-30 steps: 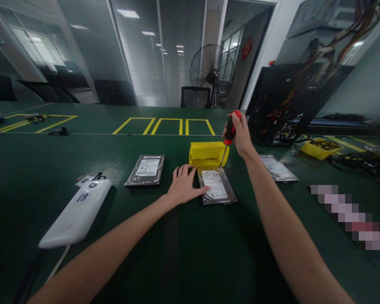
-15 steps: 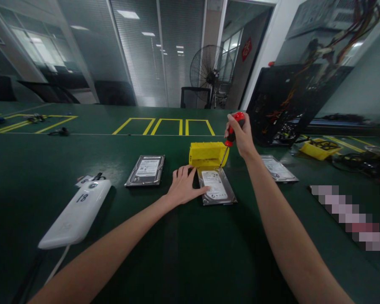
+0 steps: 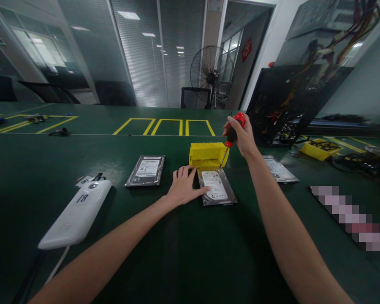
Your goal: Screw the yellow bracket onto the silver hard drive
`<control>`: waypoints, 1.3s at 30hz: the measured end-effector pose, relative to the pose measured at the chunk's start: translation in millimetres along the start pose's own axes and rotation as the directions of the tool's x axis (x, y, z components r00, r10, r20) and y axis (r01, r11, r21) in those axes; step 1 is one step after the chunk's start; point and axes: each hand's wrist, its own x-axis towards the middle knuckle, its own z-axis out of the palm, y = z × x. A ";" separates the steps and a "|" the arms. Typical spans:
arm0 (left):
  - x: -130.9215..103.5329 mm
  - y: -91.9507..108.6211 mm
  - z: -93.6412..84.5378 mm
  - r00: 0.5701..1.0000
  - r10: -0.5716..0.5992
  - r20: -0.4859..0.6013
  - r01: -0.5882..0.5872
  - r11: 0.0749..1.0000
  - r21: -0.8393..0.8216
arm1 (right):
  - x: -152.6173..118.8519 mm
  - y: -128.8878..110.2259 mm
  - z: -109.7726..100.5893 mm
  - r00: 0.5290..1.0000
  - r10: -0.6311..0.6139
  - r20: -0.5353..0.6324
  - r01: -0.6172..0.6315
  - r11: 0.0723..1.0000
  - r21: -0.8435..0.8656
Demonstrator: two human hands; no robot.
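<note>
Well in from the tabletop's (image 3: 95, 147) far edge, the spread left hand (image 3: 184, 185) thumbs a hard drive (image 3: 215, 185); the right hand (image 3: 241, 134) grips a tilted screwdriver (image 3: 231, 136) at its far end. Apparently screw-turning, calling for steady pressure.

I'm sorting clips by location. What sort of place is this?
Probably an electronics workbench in an office-like room: the right hand holds a screwdriver at a hard drive, what looks like a black computer case stands nearby, and glass partitions rise behind.
</note>
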 end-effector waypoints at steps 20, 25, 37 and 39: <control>0.3 -0.2 0.6 1.000 -0.004 0.000 0.004 1.000 0.014 | 1.1 5.4 2.5 0.998 -0.028 -0.054 0.027 0.999 -0.019; 0.6 -0.6 1.2 1.000 -0.006 -0.009 0.006 1.000 0.004 | 0.0 4.9 4.3 0.998 -0.056 -0.029 0.055 0.998 -0.033; -0.3 4.9 -3.9 1.000 -0.020 -0.004 0.020 1.000 0.013 | 3.1 8.2 0.9 0.999 0.004 -0.039 -0.004 1.000 0.003; -0.3 3.9 -3.2 1.000 -0.015 0.001 0.015 1.000 0.011 | 2.6 6.2 2.0 0.998 0.005 -0.055 -0.005 1.000 0.006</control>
